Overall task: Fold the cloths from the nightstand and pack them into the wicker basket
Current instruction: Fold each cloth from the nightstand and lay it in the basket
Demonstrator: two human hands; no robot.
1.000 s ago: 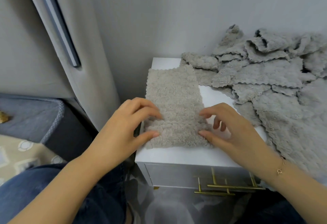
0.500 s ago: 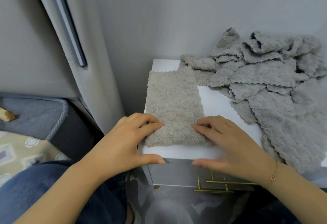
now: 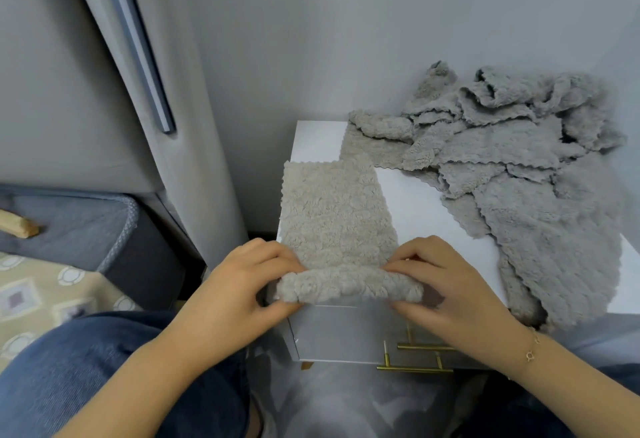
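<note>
While the folded cloth (image 3: 337,216) lies on the nightstand (image 3: 436,216) at frame centre, left hand (image 3: 239,285) and right hand (image 3: 446,285) each pinch its raised near edge. Loose cloths (image 3: 512,167) are heaped at right.

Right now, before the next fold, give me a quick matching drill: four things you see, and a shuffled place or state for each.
Things:
1. cloth
2. pile of cloths
3. handles
4. bracelet

Places or states:
A. on the right wrist
B. near edge lifted by both hands
C. heaped, unfolded, on the nightstand's right
D. gold, on the drawer front

Pairs: 1-B, 2-C, 3-D, 4-A
</note>
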